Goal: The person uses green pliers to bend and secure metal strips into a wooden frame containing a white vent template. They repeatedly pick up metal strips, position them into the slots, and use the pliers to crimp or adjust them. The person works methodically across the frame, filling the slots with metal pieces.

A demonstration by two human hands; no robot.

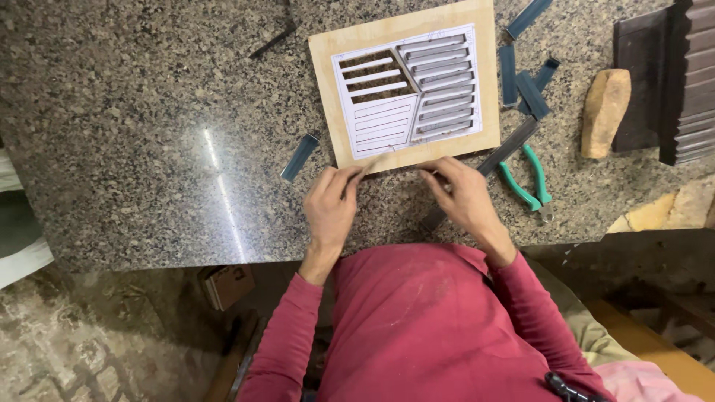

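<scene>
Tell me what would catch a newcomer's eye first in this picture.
First, the pale wooden board with slotted cutouts, lying on the speckled granite counter. Both hands meet at its near edge: the left hand pinches a thin strip, the right hand rests beside green-handled pliers. Blue-grey bars lie scattered to the board's right.
</scene>
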